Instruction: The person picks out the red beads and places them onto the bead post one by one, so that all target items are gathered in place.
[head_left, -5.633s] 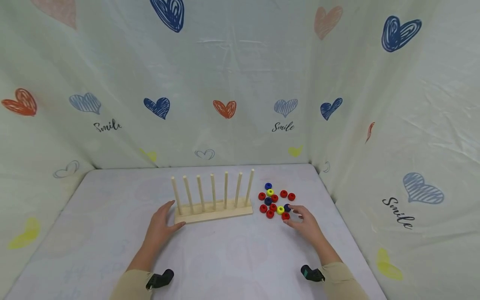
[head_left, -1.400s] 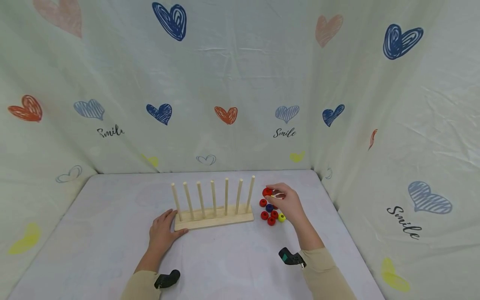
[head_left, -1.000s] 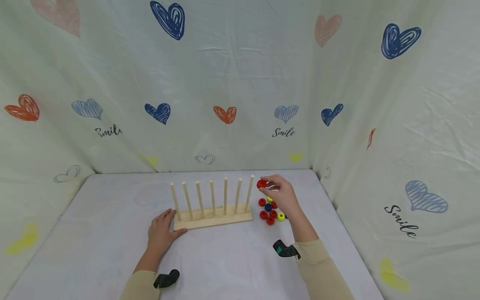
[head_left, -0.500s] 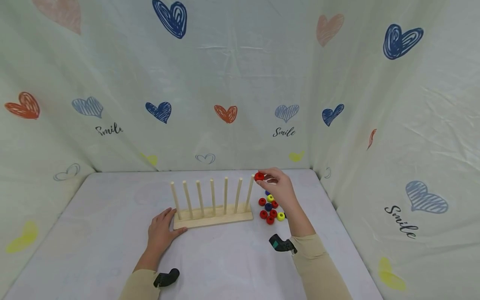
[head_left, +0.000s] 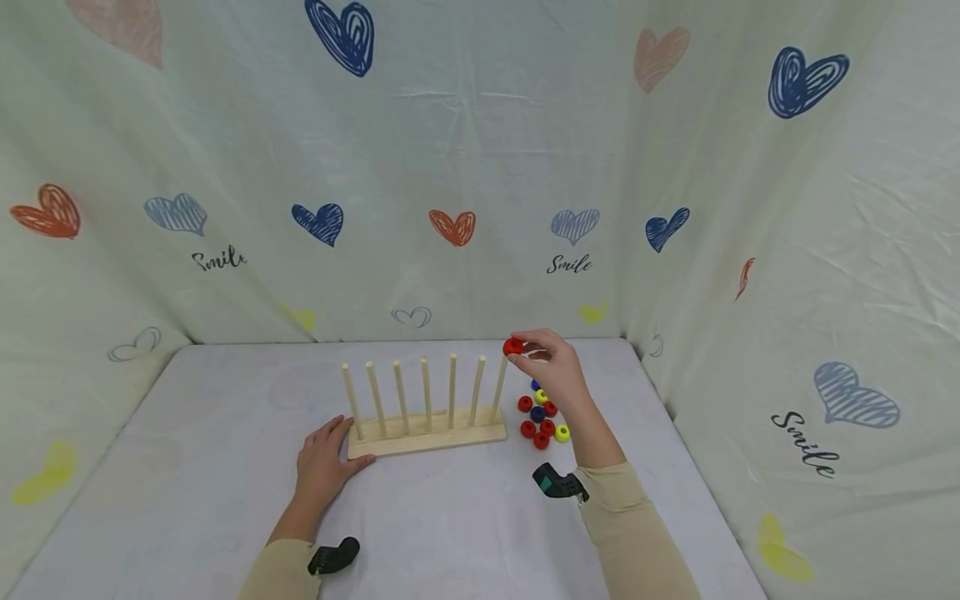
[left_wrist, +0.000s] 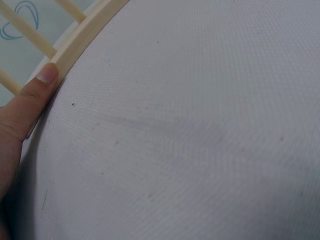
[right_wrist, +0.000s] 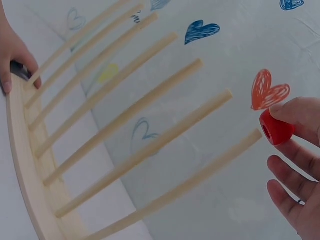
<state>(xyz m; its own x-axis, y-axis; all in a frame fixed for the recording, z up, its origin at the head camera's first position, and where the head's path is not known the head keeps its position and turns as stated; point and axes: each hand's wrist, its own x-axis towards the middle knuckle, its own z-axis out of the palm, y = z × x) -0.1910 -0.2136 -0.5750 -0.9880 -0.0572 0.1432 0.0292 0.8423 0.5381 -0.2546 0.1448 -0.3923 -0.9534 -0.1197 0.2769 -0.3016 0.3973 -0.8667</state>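
A wooden peg rack [head_left: 429,442] with a row of upright pegs stands mid-table; its pegs carry no beads. My left hand [head_left: 322,467] grips the rack's left end, the thumb [left_wrist: 42,82] lying along the front of the base in the left wrist view. Thumb and fingertips of my right hand [head_left: 558,371] pinch a red bead [head_left: 513,346] at the top of the rightmost peg [head_left: 498,387]. In the right wrist view the bead's hole [right_wrist: 266,131] faces the tip of that peg, with a slight gap between them; the other right fingers are spread.
Right of the rack lies a loose cluster of red beads [head_left: 528,429], yellow beads [head_left: 562,432] and blue beads [head_left: 537,413], partly behind my right hand. The white tabletop [head_left: 450,525] meets a heart-printed curtain [head_left: 480,167] at the back and sides.
My right hand has picked up a red bead from the cluster, raised it and moved it left to the rightmost peg's tip. My left hand stays on the rack's end.
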